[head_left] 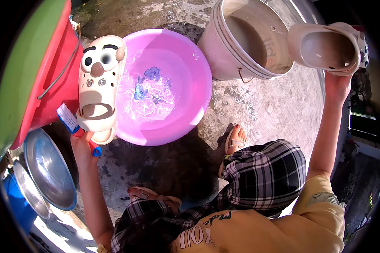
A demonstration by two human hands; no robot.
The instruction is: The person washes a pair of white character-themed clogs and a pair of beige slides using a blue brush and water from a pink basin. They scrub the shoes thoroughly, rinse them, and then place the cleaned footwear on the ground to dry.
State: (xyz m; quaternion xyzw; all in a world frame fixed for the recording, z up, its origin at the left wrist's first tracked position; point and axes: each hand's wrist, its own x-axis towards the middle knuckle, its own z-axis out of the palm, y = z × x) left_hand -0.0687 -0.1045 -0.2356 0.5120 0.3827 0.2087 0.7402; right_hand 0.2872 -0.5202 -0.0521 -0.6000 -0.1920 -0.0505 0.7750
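Observation:
At the left, my left hand [83, 146] is closed round a scrub brush [74, 125] with white bristles and a red and blue handle. The same hand supports a cream clog [88, 93], which has a cartoon face on its toe and leans over the basin's left rim. Out at the far right, my right hand [338, 84] grips the other cream clog [325, 48] from below, its foot opening turned toward me. That clog is raised beside the bucket's rim. Most of the fingers of both hands are hidden behind the clogs.
Between my hands, a pink basin [194, 101] holds water with bluish patches. Right of it is a white bucket [211, 46] of murky water. Red and green tubs [55, 80] stand at left, above metal bowls [50, 168]. My sandalled feet are on wet concrete [270, 109].

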